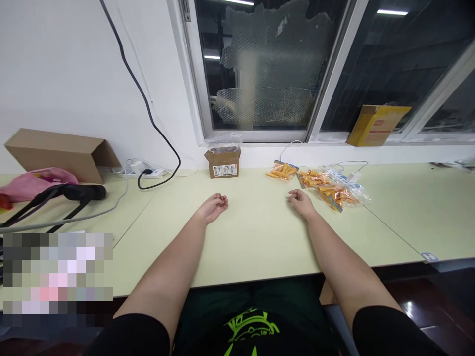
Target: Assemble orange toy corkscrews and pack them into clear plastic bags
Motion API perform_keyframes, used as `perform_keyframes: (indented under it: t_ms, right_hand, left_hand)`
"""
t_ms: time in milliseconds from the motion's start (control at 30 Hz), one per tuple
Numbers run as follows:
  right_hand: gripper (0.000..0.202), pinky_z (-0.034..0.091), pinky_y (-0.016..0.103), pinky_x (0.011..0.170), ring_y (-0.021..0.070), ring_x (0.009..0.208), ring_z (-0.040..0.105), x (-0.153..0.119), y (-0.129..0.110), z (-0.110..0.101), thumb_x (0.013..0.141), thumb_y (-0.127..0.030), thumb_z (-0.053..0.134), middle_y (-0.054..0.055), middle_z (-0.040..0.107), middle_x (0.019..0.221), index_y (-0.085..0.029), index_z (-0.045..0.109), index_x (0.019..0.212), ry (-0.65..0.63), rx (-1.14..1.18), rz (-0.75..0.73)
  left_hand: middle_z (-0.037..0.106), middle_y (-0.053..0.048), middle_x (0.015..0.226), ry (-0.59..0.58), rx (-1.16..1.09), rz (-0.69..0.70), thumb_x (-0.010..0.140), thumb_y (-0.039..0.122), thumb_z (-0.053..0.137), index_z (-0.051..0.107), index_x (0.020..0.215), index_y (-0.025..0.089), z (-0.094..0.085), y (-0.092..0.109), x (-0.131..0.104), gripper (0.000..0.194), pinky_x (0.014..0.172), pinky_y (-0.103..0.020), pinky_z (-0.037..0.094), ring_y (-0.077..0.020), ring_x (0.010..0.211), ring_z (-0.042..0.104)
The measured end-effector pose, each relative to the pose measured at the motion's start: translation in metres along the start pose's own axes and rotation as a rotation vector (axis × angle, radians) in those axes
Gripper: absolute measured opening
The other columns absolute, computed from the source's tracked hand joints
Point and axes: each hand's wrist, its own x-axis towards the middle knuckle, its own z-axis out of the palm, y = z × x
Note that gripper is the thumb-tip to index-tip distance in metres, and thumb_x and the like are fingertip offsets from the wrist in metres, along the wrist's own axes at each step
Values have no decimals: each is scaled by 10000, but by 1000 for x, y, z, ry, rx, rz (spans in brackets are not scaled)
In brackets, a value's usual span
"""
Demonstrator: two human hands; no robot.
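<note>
My left hand (214, 207) rests on the pale green table (256, 247), palm turned partly upward and fingers loosely bent. No object shows in it. In front of it, against the wall, stands a small cardboard box (224, 163) with a white label and clear plastic sticking out of its top. My right hand (301, 203) is also on the table, its fingers loosely bent and partly apart, with nothing visible in them. Just beyond and to its right lie clear bags of orange tube-like pieces (339, 194), and another such bag (282, 171) sits further back.
A power strip (156, 173) with a black cable (148, 109) is at the wall on the left. Near it are a long cardboard box (59, 153), a pink bag (40, 183) and black straps (87, 192). A yellow box (376, 126) stands on the windowsill.
</note>
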Motion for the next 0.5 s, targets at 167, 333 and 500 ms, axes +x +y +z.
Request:
perform_keyframes:
  t_ms: [167,333,500]
  right_hand:
    - [347,510,288,560,135,586,586,8,5,-6,708,-473,629,-27,568,770,-226,505,917,180,105,9]
    - [357,390,279,493,121,488,406,9,2,-11,733,-549,652,-68,438,598,-234,499,805,269,75,-20]
    - [276,487,357,743,206,688,538,9,-6,0,840,-493,578,-2,525,682,-221,607,881,228,-389,-175]
  left_hand:
    - [652,-25,841,-85,-55,-143,770,10,759,554,860,177,-3,6,0,279,697,-230,553,-97,729,656]
    - [339,90,533,-201,-93,-310,955,222,658,501,758,175,-9,14,2,257,410,-175,328,-36,384,293]
    - [221,89,530,-264,-125,-412,1000,285,570,447,709,192,-13,18,5,329,400,-199,301,-62,384,253]
